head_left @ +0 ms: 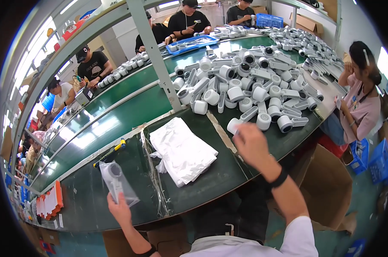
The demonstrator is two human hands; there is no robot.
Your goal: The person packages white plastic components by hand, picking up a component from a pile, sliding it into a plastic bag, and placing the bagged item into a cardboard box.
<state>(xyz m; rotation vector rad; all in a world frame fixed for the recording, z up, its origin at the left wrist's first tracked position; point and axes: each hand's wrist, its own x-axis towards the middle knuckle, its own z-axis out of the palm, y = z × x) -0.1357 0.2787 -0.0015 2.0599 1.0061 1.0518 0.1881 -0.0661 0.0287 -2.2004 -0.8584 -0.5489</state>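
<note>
Blurred right hand [252, 146], grip uncertain.

That green counter [84, 195] bears heaped grey-white devices [235, 94] beyond the right hand [252, 144], white plastic [183, 150] left of it, a yellow-black tool [110, 153] beyond the left hand [120, 210]

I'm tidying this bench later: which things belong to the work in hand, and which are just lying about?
Likely in the work:
- bagged device, in the left hand
- device pile, right hand at its edge
- white plastic stack

Seemingly lying about:
- yellow-and-black tool
- open carton
</note>
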